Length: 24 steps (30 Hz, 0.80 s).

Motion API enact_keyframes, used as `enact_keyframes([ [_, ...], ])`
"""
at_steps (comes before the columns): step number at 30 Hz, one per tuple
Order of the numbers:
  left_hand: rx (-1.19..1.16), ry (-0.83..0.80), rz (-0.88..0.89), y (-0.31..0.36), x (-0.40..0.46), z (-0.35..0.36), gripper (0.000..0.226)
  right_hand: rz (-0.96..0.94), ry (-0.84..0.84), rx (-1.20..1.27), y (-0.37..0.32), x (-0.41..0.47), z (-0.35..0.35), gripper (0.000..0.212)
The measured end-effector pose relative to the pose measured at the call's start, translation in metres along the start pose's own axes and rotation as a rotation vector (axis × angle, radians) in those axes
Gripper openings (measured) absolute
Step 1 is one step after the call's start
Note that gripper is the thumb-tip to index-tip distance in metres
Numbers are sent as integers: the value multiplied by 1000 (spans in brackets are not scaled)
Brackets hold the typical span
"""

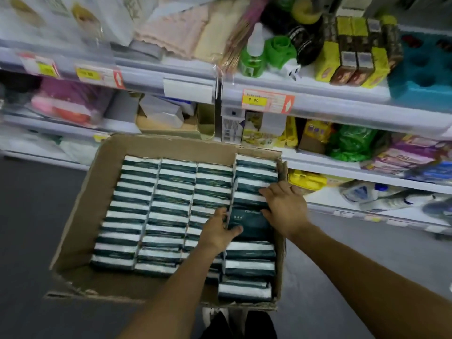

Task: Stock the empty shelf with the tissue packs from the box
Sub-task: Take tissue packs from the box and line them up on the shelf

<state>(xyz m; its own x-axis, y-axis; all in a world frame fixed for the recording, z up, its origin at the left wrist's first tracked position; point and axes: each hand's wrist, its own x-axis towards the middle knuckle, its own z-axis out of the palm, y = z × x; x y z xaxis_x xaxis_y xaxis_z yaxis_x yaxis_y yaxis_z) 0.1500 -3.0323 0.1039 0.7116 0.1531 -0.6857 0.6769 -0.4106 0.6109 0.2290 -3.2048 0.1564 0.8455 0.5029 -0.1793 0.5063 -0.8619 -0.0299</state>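
- Two bare forearms reach up from the bottom of the frame into an open cardboard box (80, 204) that sits at lower centre, in front of the shop shelving.
- Inside the box stand tissue packs (156, 209) in dark green and white wrap, set on edge in four tight columns – the box looks close to full, so I judge the job is only beginning.
- One loose pack (252, 222) lies flat, green face up, in the right-hand column, a little right of centre in the frame.
- Left hand (220, 231) is at that pack's left edge, thumb laid over its near corner and fingers dipping into the seam beside it; it seems to pinch the pack, though blur hides the fingertips.
- Right hand (285, 206) rests with fingers spread and fairly straight over the pack's right end and the packs just beyond it, against the box's right wall – pressing, not clenched.
- Step in hand, as I read it: working the first pack out of the column.
- Next move calls for a firm hold on both ends, a lift straight up past the neighbours, then a carry to the shelf.
- Shelves (342, 107) fill the upper half of the frame, crowded with goods; which one is the empty shelf I cannot tell.
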Motion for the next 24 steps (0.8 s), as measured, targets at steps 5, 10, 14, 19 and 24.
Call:
enact_keyframes([
  [5, 74, 8, -47, 8, 0, 4, 35, -11, -27, -23, -2, 2, 2, 38],
  [10, -8, 10, 38, 23, -31, -27, 26, 27, 79, 198, -3, -10, -31, 24],
  [14, -65, 129, 133, 28, -69, -61, 31, 134, 46, 477, -4, -27, -76, 22],
  [19, -176, 248, 243, 59, -124, -90, 46, 224, 170, 876, 3, -62, -129, 32],
  [24, -321, 217, 404, 116, -178, -94, 46, 145, 282, 1127, 35, -99, -186, 31],
])
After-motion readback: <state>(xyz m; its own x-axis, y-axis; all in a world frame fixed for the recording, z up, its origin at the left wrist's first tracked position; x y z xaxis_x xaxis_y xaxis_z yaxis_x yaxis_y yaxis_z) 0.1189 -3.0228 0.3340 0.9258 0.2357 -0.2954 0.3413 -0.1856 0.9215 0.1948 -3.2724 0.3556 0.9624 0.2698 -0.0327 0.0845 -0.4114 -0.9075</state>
